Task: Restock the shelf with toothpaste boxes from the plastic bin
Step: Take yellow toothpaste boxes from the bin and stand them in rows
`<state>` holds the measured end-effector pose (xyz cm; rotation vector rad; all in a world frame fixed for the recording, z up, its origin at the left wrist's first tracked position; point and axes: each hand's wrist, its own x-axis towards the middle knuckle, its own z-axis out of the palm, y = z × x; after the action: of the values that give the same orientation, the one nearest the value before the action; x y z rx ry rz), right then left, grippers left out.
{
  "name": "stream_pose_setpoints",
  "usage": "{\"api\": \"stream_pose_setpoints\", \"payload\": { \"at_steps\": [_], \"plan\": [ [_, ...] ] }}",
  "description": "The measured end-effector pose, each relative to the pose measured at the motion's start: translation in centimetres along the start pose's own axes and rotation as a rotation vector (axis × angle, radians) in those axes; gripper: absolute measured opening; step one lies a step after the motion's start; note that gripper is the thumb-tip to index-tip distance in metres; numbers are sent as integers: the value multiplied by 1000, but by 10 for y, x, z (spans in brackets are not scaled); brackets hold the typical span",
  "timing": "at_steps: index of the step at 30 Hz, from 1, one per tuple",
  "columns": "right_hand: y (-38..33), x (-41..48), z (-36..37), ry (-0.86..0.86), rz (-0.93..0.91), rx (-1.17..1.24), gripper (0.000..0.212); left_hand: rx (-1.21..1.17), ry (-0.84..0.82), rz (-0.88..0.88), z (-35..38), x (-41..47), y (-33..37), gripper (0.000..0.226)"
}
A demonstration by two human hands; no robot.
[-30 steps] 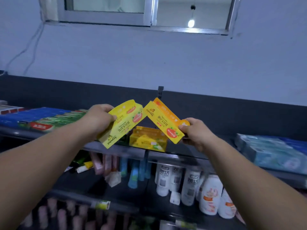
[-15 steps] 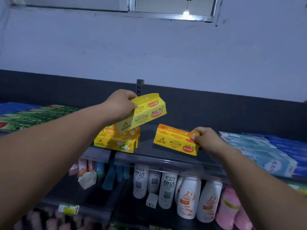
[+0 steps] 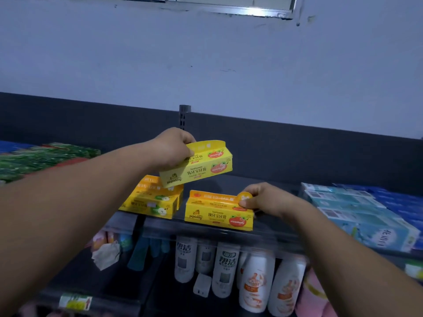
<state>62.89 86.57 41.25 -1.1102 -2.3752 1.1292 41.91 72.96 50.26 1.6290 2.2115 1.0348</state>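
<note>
left hand (image 3: 171,145) grips a yellow box (image 3: 198,165) up in the air, right hand (image 3: 263,197) pinches another box (image 3: 217,212) sitting on the shelf (image 3: 160,221)

Yellow toothpaste boxes (image 3: 218,212) with red strawberry print — pale-blue cartons (image 3: 366,216), white-and-orange bottles (image 3: 254,282), dark shelf (image 3: 206,232).

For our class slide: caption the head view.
Left hand holds a raised toothpaste box; right hand pinches a shelved toothpaste box.
</note>
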Motion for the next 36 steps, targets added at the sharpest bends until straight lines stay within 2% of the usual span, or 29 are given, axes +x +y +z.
{"api": "stream_pose_setpoints", "payload": {
  "at_steps": [3, 7, 11, 14, 17, 21, 24, 31, 36],
  "plan": [
    [3, 3, 0, -72, 13, 149, 6, 36, -40, 22, 7, 9, 1, 17],
    [8, 2, -11, -151, 68, 289, 20, 104, -55, 68, 14, 22, 7, 16],
    [0, 0, -32, 22, 0, 472, 31, 182, -56, 113, 21, 36, 13, 17],
    [-11, 3, -37, 85, -91, 571, 42, 215, -70, 153, 31, 43, 19, 15],
    [-21, 8, -31, 158, -121, 556, 28, 208, -73, 201, 45, 48, 23, 15],
    [-19, 18, -19, 262, -54, 491, 13, 192, -70, 241, 63, 50, 18, 19],
    [-11, 23, -11, 269, 13, 464, 14, 167, -85, 238, 67, 52, 10, 22],
    [1, 20, 6, 104, 160, 454, 13, 114, -64, 166, 50, 55, -9, 24],
    [0, 17, 11, 150, 152, 280, 16, 98, -44, 134, 42, 47, -17, 22]
  ]
}}
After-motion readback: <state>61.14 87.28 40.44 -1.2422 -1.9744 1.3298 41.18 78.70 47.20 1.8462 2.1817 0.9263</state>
